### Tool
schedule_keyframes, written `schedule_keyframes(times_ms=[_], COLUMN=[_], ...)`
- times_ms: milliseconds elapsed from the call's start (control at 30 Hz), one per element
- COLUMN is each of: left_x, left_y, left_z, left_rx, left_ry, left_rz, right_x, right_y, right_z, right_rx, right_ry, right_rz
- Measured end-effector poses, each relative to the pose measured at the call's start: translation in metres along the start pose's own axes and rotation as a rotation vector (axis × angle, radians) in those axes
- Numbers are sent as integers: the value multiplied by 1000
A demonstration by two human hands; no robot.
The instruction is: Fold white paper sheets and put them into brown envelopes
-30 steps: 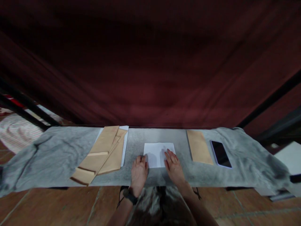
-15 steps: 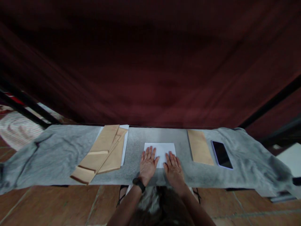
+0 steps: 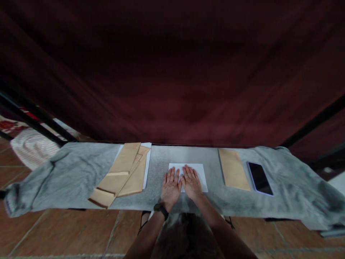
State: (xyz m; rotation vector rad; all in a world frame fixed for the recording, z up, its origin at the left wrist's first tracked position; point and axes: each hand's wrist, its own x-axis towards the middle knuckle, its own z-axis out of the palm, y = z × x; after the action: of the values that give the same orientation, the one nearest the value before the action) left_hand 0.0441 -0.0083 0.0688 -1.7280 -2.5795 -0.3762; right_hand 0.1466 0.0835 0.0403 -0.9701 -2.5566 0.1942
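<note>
- White paper, one piece: lies flat at the middle of the table cover, directly before the person, partly hidden by both hands.
- Hands, two: the left hand and the right hand rest palm down on the paper, side by side, fingers extended, thumbs close together; both grips are released, with nothing grasped.
- Watch, one: dark, on the left wrist.
- Brown envelopes, at least three, exact count hidden by overlap: fanned to the left, partly over white sheets of uncertain number.
- Single brown envelope, one: right of the paper, apart from it.
- Phone, one: dark screen, pale purple edge, just beside that envelope; any brand or writing is too small to read.
- Table cover, one: grey cloth, rumpled at both ends.
</note>
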Motion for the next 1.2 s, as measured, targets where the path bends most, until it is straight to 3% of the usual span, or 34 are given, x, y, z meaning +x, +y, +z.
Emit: schedule_keyframes(times_ms=[467, 567, 733, 833, 1000, 1200], left_x=[-1, 4, 19, 30, 35, 17], left_y=[-1, 11, 48, 55, 26, -14], left_z=[10, 15, 27, 32, 27, 17], left_rx=[80, 64, -23, -46, -17, 80], left_ry=[79, 99, 50, 11, 33, 112], left_rz=[1, -43, 91, 99, 62, -39], right_x=[-42, -43, -41, -42, -41, -43], right_y=[62, 61, 58, 59, 58, 63], right_z=[-14, -14, -15, -16, -17, -13], right_rx=[-159, -158, -156, -167, -177, -167], right_ry=[121, 133, 115, 107, 118, 89], right_rz=[64, 62, 67, 54, 47, 60])
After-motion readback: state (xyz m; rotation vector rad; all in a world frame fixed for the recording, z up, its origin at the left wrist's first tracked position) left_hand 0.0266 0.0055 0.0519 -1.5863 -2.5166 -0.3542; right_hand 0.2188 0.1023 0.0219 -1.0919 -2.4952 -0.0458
